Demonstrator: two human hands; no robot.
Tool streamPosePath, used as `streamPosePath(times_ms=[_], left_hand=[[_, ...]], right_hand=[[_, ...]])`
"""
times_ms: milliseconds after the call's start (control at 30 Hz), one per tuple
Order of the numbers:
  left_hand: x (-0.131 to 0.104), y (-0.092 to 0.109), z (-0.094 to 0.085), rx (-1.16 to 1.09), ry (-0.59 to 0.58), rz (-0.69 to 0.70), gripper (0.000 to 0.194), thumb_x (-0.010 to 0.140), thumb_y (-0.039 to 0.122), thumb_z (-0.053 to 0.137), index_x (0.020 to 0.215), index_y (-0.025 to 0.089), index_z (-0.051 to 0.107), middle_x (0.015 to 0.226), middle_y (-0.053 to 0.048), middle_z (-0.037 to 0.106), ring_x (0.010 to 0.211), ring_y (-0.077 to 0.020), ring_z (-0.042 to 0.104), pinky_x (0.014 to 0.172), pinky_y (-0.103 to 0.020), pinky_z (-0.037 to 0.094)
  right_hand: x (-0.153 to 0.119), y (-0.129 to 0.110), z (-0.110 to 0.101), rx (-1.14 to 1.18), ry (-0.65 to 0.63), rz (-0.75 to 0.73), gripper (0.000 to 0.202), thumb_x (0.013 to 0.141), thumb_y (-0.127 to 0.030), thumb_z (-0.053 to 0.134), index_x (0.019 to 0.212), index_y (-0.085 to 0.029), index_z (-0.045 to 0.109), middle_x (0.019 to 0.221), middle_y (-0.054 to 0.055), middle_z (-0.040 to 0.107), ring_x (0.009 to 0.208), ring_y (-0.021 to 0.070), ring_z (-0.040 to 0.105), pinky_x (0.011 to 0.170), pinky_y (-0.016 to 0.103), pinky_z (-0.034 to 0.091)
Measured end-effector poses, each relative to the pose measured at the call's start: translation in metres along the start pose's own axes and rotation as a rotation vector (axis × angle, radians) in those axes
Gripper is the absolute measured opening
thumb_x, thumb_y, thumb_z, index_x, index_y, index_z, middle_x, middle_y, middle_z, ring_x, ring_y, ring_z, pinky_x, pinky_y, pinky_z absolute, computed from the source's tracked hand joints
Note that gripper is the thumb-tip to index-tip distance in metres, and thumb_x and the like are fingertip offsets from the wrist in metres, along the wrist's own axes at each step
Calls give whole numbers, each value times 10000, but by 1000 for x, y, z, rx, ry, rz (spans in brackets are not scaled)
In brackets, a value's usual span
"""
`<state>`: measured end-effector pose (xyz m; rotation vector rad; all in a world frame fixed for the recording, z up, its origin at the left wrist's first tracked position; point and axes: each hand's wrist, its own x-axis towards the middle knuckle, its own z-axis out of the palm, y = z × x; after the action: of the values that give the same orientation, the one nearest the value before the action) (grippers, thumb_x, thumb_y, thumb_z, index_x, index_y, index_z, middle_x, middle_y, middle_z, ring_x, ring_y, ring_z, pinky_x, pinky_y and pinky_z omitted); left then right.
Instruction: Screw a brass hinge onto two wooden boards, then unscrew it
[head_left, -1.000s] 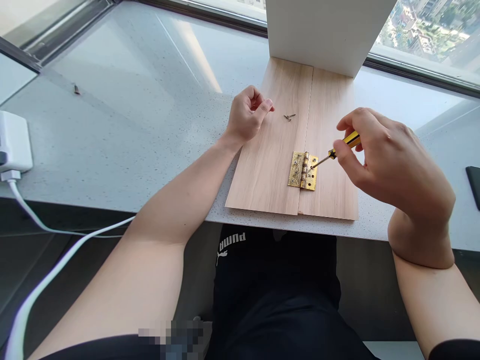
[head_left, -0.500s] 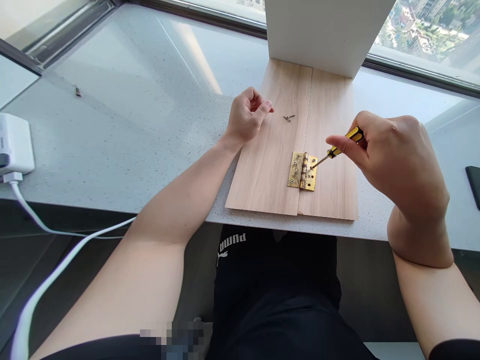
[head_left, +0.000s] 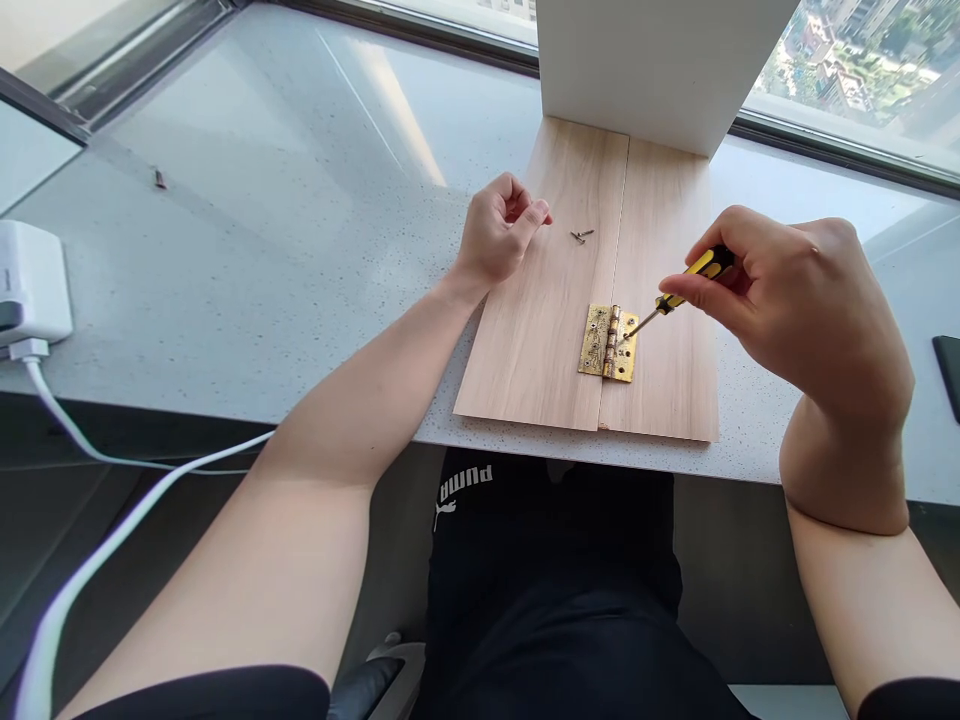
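Note:
A yellow and black screwdriver [head_left: 694,278] is gripped in my right hand [head_left: 814,300], its shaft slanting down to the left. Its tip meets a screw hole area on the right leaf of a brass hinge [head_left: 596,338]. That hinge lies open across the seam between two wooden boards [head_left: 525,370], [head_left: 671,400]. Several small screws [head_left: 581,236] lie loose on the left board. Beside them my left hand [head_left: 501,228] rests near the board's left edge, fingers curled closed; whatever is inside, if anything, is hidden.
A white panel [head_left: 660,70] stands upright at the boards' far end, near the window. On the left of the speckled countertop [head_left: 300,250] are a white charger [head_left: 34,285] with a cable and a small dark object [head_left: 159,179]. A black flat object [head_left: 949,370] lies at the right edge.
My right hand has shifted and turned slightly around the screwdriver handle. The tip stays at the hinge, and my left hand holds its place. The view has moved a little.

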<state>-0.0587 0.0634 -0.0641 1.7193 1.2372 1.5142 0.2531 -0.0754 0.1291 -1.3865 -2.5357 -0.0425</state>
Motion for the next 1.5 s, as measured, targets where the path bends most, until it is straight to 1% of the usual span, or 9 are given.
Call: streamPosePath(times_ms=[133, 300, 467, 767, 867, 967, 1133, 1300, 1500], left_hand=[[-1, 2, 1, -8, 24, 12, 545, 972, 670, 843, 811, 328, 451, 736, -45, 634, 952, -350, 815, 723, -511, 591], [0, 1, -1, 1, 21, 11, 561, 982, 697, 836, 799, 326, 457, 722, -39, 628, 973, -349, 827, 727, -513, 590], [1, -2, -3, 36, -16, -6, 608, 1045, 724, 817, 821, 306, 438, 711, -9, 591, 1028, -291, 829, 794, -494, 603], [0, -2, -2, 3, 5, -14, 605, 1014, 704, 853, 817, 309, 440, 722, -20, 596, 1015, -312, 817, 777, -506, 596], [0, -2, -2, 9, 0, -16, 606, 1022, 713, 846, 823, 311, 439, 720, -16, 594, 1021, -302, 812, 789, -500, 593], [1, -2, -2, -13, 16, -3, 602, 992, 722, 852, 800, 319, 448, 728, -31, 609, 1003, -337, 825, 751, -517, 586], [0, 3, -1, -9, 10, -21, 570, 1011, 664, 869, 818, 306, 470, 714, -15, 601, 1017, -308, 832, 793, -493, 624], [0, 7, -1, -9, 18, 6, 505, 994, 629, 861, 806, 323, 506, 738, -38, 651, 995, -359, 855, 755, -518, 646], [1, 3, -1, -9, 23, 16, 484, 995, 599, 872, 806, 324, 521, 747, -39, 671, 986, -358, 858, 755, -511, 657]], right_hand=[[-1, -2, 3, -92, -2, 106, 431, 1198, -514, 587, 846, -284, 686, 584, -6, 427, 564, 206, 376, 651, 418, 328], [-8, -1, -1, 39, -42, 99, 156, 1141, -306, 544, 1132, -259, 692, 955, 91, 724, 733, 262, 590, 700, 448, 410], [-11, -2, -7, 164, -131, -33, 229, 1142, -240, 513, 1274, -271, 698, 1171, 127, 785, 876, 316, 734, 837, 519, 558], [-4, -5, 0, -72, -64, 213, 375, 1196, -475, 594, 880, -282, 657, 656, 32, 508, 629, 254, 519, 695, 444, 363], [-8, -1, -3, 29, -91, 110, 143, 1149, -321, 532, 1116, -285, 666, 945, 95, 719, 768, 300, 661, 713, 477, 451], [-11, 2, -5, 145, -125, 31, 245, 1098, -238, 539, 1320, -289, 630, 1135, 112, 765, 909, 326, 750, 820, 517, 558], [-5, 0, -4, 98, -91, 33, 225, 1145, -273, 561, 1316, -271, 708, 856, 52, 718, 739, 297, 678, 747, 461, 517], [-1, 1, -1, -48, -68, 127, 316, 1162, -467, 666, 910, -279, 697, 620, 16, 528, 579, 236, 489, 658, 430, 397], [-10, 6, -3, 90, -104, 86, 174, 1095, -274, 605, 1256, -259, 670, 1094, 131, 777, 864, 323, 724, 787, 502, 533]])
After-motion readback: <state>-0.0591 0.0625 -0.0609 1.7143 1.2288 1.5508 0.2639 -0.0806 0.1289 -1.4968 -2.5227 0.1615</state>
